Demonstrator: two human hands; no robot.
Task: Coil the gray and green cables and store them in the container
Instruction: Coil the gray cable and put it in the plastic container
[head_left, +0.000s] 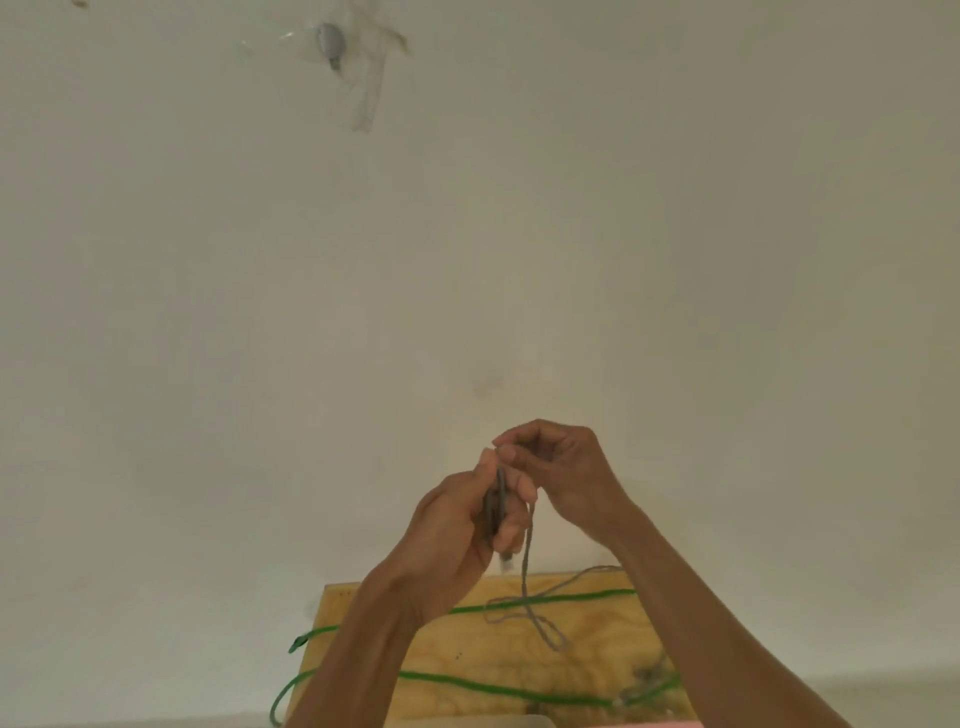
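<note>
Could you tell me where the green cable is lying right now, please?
In the head view, the green cable lies uncoiled across the wooden board at bottom centre, below both hands, its left loops hanging past the board's edge.

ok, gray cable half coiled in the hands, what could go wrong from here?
1. The thin gray cable trails from the left hand and right hand to a loose loop lying across the bright green cable on the plywood board; pulling may snag or drag the green one.
2. The green cable's ends overhang the board's left edge and could slide off.
3. No container is visible.
</note>
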